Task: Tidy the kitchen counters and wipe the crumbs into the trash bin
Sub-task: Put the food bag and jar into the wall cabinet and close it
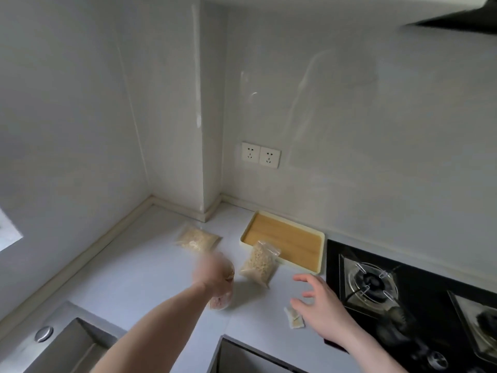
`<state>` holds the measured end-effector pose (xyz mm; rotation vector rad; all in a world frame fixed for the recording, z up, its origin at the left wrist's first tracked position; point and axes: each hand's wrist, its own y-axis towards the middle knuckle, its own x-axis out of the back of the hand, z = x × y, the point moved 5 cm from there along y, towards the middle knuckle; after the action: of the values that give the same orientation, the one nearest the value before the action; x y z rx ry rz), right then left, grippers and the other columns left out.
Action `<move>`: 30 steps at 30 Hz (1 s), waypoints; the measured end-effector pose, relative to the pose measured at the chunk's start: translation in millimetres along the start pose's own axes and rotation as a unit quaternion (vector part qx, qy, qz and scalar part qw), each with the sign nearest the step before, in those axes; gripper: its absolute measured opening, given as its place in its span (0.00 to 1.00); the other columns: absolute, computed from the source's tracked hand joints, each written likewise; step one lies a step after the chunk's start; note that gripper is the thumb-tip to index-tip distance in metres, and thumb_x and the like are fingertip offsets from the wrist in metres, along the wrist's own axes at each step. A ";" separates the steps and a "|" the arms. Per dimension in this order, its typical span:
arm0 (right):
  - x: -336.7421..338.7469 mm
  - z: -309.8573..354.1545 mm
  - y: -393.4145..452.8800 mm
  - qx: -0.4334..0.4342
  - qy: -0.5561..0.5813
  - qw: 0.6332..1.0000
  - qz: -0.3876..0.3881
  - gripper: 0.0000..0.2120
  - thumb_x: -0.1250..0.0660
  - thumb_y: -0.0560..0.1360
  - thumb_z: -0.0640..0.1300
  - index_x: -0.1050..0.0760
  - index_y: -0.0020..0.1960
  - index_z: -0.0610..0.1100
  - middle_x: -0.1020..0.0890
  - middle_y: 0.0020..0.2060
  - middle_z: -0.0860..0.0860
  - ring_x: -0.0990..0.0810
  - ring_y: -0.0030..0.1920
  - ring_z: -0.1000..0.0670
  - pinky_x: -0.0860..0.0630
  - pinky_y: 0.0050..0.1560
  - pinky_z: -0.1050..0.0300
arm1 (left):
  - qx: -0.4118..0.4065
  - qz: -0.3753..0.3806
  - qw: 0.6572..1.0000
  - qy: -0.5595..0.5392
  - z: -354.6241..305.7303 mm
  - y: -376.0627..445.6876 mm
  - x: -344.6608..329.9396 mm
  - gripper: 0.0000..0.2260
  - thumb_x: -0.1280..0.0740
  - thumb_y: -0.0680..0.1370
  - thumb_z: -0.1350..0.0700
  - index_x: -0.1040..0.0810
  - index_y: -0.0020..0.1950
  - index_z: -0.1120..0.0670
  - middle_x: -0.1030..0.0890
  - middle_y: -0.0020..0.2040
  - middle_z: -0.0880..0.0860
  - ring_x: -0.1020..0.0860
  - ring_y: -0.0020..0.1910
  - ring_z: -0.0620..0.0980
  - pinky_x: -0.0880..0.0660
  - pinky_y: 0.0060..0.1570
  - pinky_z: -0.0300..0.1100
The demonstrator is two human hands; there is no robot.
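We observe a pale grey tabletop [129, 265] set in a corner of grey walls. The left hand [212, 270] is blurred; it reaches over a clear container [223, 297] of brownish contents standing on the tabletop, and we cannot tell whether its fingers grip it. The right hand [320, 302] hovers with fingers spread and holds nothing, just beside a small packet [295, 317] lying near the tabletop's front edge. Two clear bags of pale grain-like contents are noted: the rear bag [197, 239] lies flat towards the corner, and the nearer bag [259, 262] rests with its top edge against the cream tray [285, 238]. The tray has a wood-coloured floor and sits against the back wall, beside the black gas hob [403, 292]. A steel sink [67, 348] occupies the lower left. A double socket [261, 155] is mounted above the tray.
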<state>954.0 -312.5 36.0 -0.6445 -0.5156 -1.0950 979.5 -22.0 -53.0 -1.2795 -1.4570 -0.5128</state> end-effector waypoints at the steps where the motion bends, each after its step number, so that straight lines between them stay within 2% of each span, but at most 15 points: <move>1: 1.0 0.9 1.6 0.001 0.001 1.000 0.002 0.18 0.33 0.76 0.51 0.32 0.62 0.65 0.32 0.62 0.67 0.27 0.60 0.64 0.24 0.46 0.65 | -0.001 0.003 1.000 0.004 -2.3 3.0 -1.9 0.41 0.25 0.67 0.43 0.40 0.76 0.44 0.35 0.69 0.51 0.31 0.66 0.57 0.21 0.58 0.51; 8: 6.4 2.9 10.2 0.002 0.001 1.000 0.002 0.18 0.32 0.75 0.53 0.32 0.63 0.65 0.34 0.61 0.71 0.26 0.60 0.64 0.24 0.60 0.58 | -0.007 0.024 0.999 0.030 -7.1 24.0 -16.9 0.48 0.20 0.61 0.43 0.41 0.75 0.44 0.35 0.68 0.50 0.31 0.66 0.55 0.20 0.56 0.50; 17: 13.6 17.9 13.1 0.013 -0.008 1.000 -0.005 0.18 0.32 0.75 0.53 0.31 0.62 0.65 0.33 0.61 0.71 0.24 0.59 0.64 0.24 0.60 0.60 | -0.036 0.001 0.998 0.041 -7.8 29.4 -23.9 0.42 0.23 0.66 0.44 0.40 0.75 0.44 0.35 0.69 0.50 0.31 0.66 0.54 0.20 0.55 0.47; 19: 13.2 21.4 13.1 0.017 -0.011 1.000 -0.002 0.18 0.33 0.76 0.53 0.32 0.62 0.65 0.33 0.61 0.72 0.24 0.59 0.64 0.24 0.60 0.59 | -0.044 0.006 0.998 0.048 -6.2 28.6 -23.8 0.45 0.22 0.64 0.43 0.41 0.76 0.45 0.35 0.69 0.50 0.31 0.66 0.55 0.20 0.55 0.48; 22: 13.4 28.2 13.0 0.030 -0.018 0.999 0.006 0.18 0.33 0.76 0.54 0.32 0.62 0.66 0.34 0.62 0.71 0.25 0.60 0.64 0.24 0.60 0.58 | -0.061 0.034 0.996 0.048 -8.8 27.5 -13.2 0.53 0.21 0.61 0.37 0.45 0.79 0.46 0.38 0.72 0.51 0.33 0.70 0.57 0.23 0.63 0.52; 25: 20.3 45.7 13.8 0.064 -0.038 0.997 0.016 0.18 0.32 0.76 0.56 0.33 0.62 0.68 0.35 0.63 0.72 0.25 0.61 0.64 0.24 0.61 0.59 | -0.105 0.044 0.993 0.021 -25.5 22.0 32.6 0.58 0.23 0.60 0.30 0.48 0.82 0.47 0.40 0.78 0.51 0.34 0.74 0.56 0.30 0.72 0.51; 28: 48.1 81.3 17.4 0.122 -0.049 0.991 -0.002 0.19 0.30 0.76 0.54 0.32 0.63 0.68 0.34 0.64 0.71 0.26 0.61 0.65 0.24 0.62 0.60 | -0.191 -0.039 0.981 -0.020 -52.5 7.7 120.1 0.50 0.24 0.65 0.34 0.42 0.80 0.48 0.37 0.76 0.50 0.31 0.72 0.52 0.32 0.73 0.45; 30: 79.4 118.1 20.3 0.176 -0.051 0.982 -0.042 0.20 0.29 0.75 0.53 0.31 0.63 0.66 0.33 0.65 0.70 0.26 0.61 0.65 0.25 0.63 0.59 | -0.247 -0.117 0.961 -0.036 -68.4 -10.6 193.1 0.42 0.24 0.68 0.37 0.37 0.78 0.47 0.33 0.73 0.49 0.28 0.69 0.50 0.31 0.69 0.40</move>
<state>994.6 -274.2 168.5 -0.3718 -0.8094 -1.0201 1029.6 -0.7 144.7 -1.5273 -1.6096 -1.0474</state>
